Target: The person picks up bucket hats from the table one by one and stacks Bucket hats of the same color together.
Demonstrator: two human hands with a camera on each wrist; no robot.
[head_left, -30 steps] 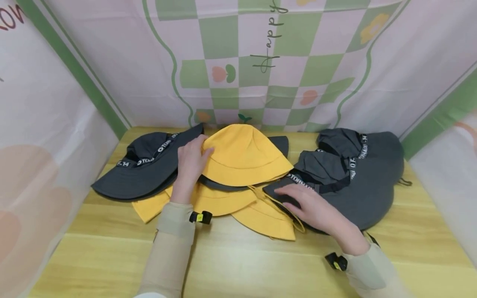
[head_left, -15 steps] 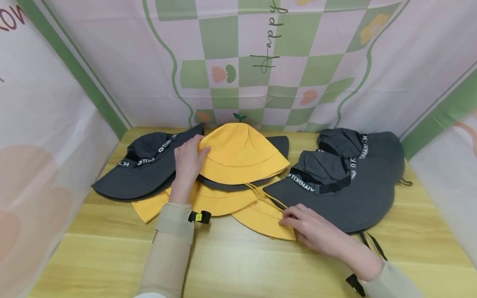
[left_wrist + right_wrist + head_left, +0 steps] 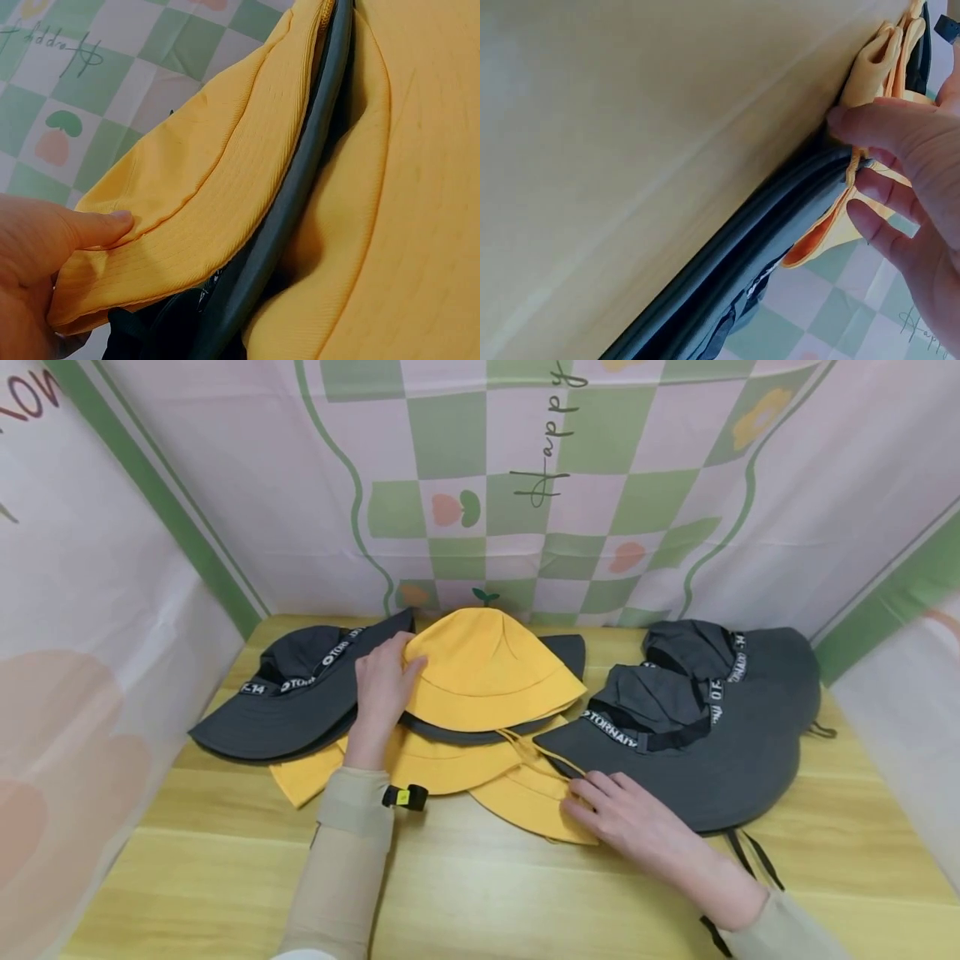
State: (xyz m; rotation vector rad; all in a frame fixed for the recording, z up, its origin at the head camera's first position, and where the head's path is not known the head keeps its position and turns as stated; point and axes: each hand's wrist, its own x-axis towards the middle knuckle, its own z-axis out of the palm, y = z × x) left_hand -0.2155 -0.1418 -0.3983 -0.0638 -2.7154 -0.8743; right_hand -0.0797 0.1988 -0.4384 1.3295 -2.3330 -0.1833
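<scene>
At ten o'clock on the surface [image 3: 487,893] we see a dark grey hat [image 3: 300,727]. Beside it the left hand [image 3: 384,685], forearm angled just past twelve, pinches the upper yellow hat [image 3: 491,668] at twelve o'clock, thumb on top, presumably to steady it. Right of centre lies the lower yellow hat [image 3: 528,806]; at its corner, towards three, the right hand [image 3: 626,818] points to ten, fingers bent; we cannot tell whether they grip its cord [image 3: 559,759]. Overlapping grey hats [image 3: 750,735] sit past two, perhaps to save room.
</scene>
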